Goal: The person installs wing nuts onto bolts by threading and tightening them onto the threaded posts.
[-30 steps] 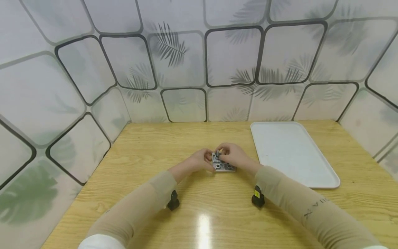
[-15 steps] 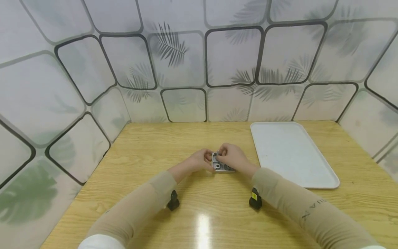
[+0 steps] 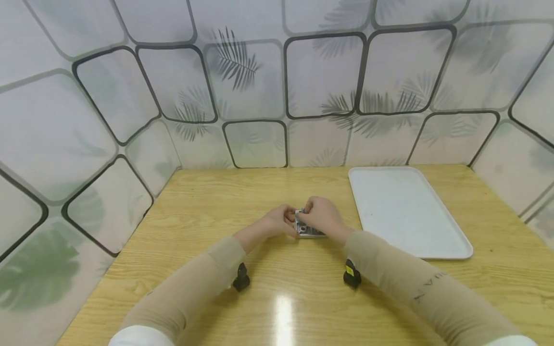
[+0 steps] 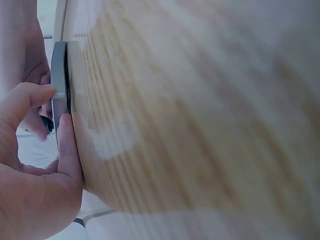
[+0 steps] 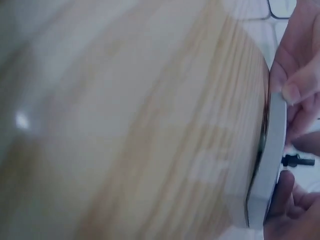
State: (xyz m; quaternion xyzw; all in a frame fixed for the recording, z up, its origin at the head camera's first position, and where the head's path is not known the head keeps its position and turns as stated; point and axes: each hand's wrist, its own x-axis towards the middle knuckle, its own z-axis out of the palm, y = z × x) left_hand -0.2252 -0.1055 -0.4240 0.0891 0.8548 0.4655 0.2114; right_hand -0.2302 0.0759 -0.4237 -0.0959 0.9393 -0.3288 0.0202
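Note:
A small grey metal plate [image 3: 309, 232] with round recesses sits on the table in front of me. My left hand [image 3: 278, 221] grips its left side, with the thumb and fingers on the edge. The plate's smooth side [image 4: 59, 75] shows in the left wrist view. Over the plate's top, my right hand [image 3: 323, 215] pinches a small dark screw-like part. In the right wrist view this screw-like part [image 5: 298, 160] juts from the plate's face, between fingertips. My right hand covers much of the plate in the head view.
A white rectangular tray [image 3: 402, 211] lies at the right on the wooden table [image 3: 207, 202]. A patterned cloth wall [image 3: 255, 144] stands behind the table and along its sides. A black wrist camera [image 3: 352, 275] hangs under the right sleeve, another [image 3: 241, 278] under the left.
My right hand and forearm have shifted slightly left and turned over the plate, covering more of it. My left hand has kept its grip on the plate.

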